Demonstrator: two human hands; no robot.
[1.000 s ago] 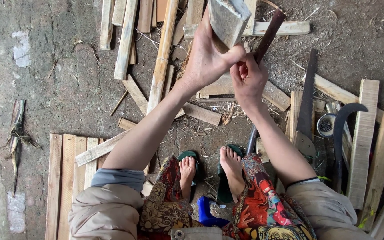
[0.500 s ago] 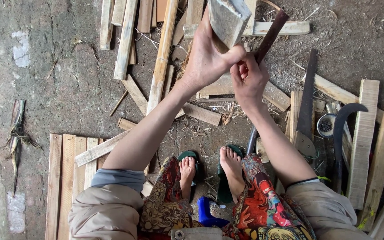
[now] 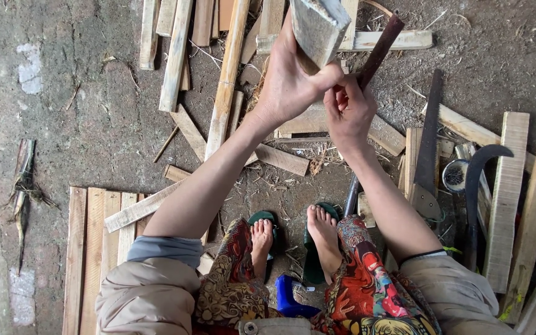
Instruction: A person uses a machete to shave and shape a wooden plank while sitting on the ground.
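My left hand (image 3: 286,87) grips a pale, thick wooden block (image 3: 317,25) and holds it up over the ground at top centre. My right hand (image 3: 348,115) is just below and to the right of the block. Its fingers are curled shut at the block's lower edge. A dark reddish-brown bar (image 3: 379,49) sticks up to the right from this hand and seems to be held in it. Both forearms reach up from my knees. My bare feet rest on green sandals (image 3: 311,260) below.
Loose slats and offcuts (image 3: 224,93) litter the dirt ahead. Flat planks (image 3: 94,248) lie at lower left, and more boards (image 3: 510,198) at right. A hand saw (image 3: 429,136), a curved sickle (image 3: 479,186) and a small tin (image 3: 454,175) lie right of my arm. A blue object (image 3: 290,294) sits between my legs.
Both hands and the block have stayed almost in place. The block has only shifted slightly.
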